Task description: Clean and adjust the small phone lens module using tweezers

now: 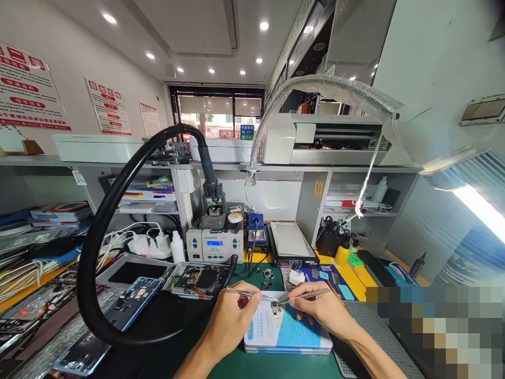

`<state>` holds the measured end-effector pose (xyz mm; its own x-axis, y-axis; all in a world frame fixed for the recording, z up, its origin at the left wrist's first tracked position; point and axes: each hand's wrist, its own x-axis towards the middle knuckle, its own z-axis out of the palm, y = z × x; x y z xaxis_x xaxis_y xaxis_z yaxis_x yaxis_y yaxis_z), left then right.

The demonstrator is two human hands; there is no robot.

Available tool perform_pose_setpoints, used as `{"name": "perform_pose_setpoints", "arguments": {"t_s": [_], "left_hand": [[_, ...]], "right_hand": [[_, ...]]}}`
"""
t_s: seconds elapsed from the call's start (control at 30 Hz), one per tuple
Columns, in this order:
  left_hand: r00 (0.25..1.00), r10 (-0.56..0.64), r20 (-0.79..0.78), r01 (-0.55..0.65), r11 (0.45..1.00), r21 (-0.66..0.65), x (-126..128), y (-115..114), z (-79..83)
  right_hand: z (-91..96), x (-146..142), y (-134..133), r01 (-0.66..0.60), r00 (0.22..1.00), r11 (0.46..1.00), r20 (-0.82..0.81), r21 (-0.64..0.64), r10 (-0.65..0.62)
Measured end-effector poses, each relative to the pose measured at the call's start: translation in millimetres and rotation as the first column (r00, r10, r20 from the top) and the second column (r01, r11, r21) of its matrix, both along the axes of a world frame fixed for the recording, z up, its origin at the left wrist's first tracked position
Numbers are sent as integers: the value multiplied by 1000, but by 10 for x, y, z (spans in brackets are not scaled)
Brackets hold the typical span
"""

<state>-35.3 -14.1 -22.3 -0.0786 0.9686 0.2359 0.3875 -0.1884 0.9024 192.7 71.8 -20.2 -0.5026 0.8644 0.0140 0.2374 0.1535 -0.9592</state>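
My left hand (226, 323) pinches a pair of metal tweezers (245, 292), their tips pointing right. A slim metal tool (319, 294), pen-like, is gripped in my right hand (322, 310) and points left; its exact kind is unclear. The two tips come close together above a small electronic part (277, 309). That part lies on a flat stack of white-and-blue packages (295, 343). Whether either tip touches the part is too small to tell. Just behind the stack sit small circuit pieces (267, 273) and a crumpled white wipe (296, 277).
A thick black hose (89, 252) arcs over the left side. Opened phones (138, 295) lie beneath it. At the back stand a rework station (215, 245) and a flat heating plate (294, 242). A yellow bottle (342, 253) is at right, near a perforated mat (365, 331).
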Motion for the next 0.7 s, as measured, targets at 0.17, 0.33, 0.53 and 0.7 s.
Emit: {"name": "perform_pose_setpoints", "arguments": {"t_s": [0.17,0.33,0.53,0.7], "left_hand": [[1000,0,-3,0,1000,2,6,-3,8],[1000,3,-9,-3,1000,5,5,-19,7],[1000,5,-19,-5,1000,10,1,-17,15],[1000,8,-5,-8,1000,7,7,-13,24]], "right_hand": [[0,-1,0,8,1000,1000,3,-11,-8],[-20,5,11,1,1000,1000,-8,-8,-1],[-81,6,37,1,1000,1000,-5,-9,-2],[-101,6,49,1,1000,1000,-9,-12,-1]]}}
